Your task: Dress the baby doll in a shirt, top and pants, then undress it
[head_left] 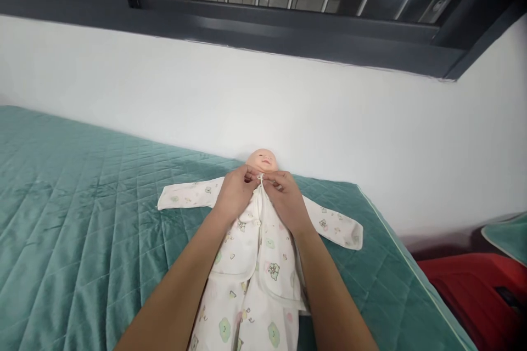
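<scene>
A baby doll (262,159) lies on its back, head toward the wall, dressed in a white printed baby shirt (269,252) with its sleeves spread out to both sides. Matching baby trousers (224,315) cover its legs. At the neck, my left hand (236,192) pinches one side of the shirt's collar. My right hand (288,200) pinches the other side, close to the left fingertips. Below the hands the shirt's front edges meet at a fastener mid-chest and part toward the hem. What lies exactly between the fingertips is partly hidden.
A green quilted cover (90,219) spreads over the bed beneath the doll. Behind stands a white wall (164,88), with a dark barred window frame (247,24) above it. Something red (473,290), like a chair or case, sits beyond the bed's right edge.
</scene>
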`<state>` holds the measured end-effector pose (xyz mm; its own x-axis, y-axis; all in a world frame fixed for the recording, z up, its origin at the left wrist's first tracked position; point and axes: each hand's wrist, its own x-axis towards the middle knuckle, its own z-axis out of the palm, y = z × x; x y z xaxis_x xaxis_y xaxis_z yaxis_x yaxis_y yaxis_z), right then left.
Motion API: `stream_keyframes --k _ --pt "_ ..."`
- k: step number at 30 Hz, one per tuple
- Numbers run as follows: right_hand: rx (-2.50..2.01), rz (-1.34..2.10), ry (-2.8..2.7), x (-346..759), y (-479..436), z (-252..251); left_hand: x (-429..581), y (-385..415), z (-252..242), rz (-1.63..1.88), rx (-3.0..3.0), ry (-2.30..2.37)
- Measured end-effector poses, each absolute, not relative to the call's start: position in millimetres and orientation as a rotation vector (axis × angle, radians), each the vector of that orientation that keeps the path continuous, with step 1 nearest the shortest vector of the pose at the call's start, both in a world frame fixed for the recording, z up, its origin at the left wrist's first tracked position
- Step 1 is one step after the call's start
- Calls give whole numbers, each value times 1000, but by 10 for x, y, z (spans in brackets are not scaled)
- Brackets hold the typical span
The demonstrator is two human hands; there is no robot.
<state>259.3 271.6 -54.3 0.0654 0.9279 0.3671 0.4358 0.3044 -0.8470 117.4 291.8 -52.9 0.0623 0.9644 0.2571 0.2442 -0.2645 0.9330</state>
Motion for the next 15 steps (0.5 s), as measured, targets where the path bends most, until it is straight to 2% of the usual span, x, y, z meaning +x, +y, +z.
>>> stream_keyframes --k 15 --pt "-1513 509 -1633 2579 2693 -589 1186 2880 -514 1157 1697 1303"
